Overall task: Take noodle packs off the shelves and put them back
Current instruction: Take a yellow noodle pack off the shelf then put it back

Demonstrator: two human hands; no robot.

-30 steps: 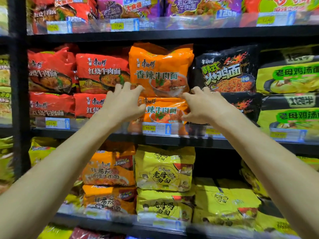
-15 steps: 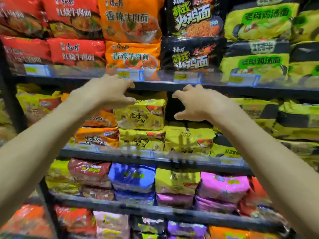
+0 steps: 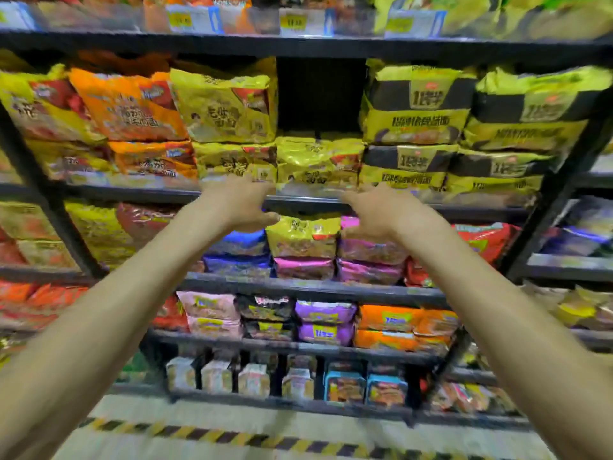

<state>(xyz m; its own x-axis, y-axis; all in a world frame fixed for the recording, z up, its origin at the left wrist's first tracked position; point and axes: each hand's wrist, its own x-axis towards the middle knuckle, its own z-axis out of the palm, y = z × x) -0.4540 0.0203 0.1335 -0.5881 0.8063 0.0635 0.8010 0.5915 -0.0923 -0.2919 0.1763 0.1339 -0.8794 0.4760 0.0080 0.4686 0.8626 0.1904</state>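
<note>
My left hand and right hand are up by the shelf edge, fingers spread apart and holding nothing. A yellow noodle pack sits between them, on top of a pink pack. I think I should hold both its sides softly and pull straight out, so the packs beside it stay put.

One left hand, one right hand, four black-and-yellow noodle packs, two purple packs, five shelf boards
</note>
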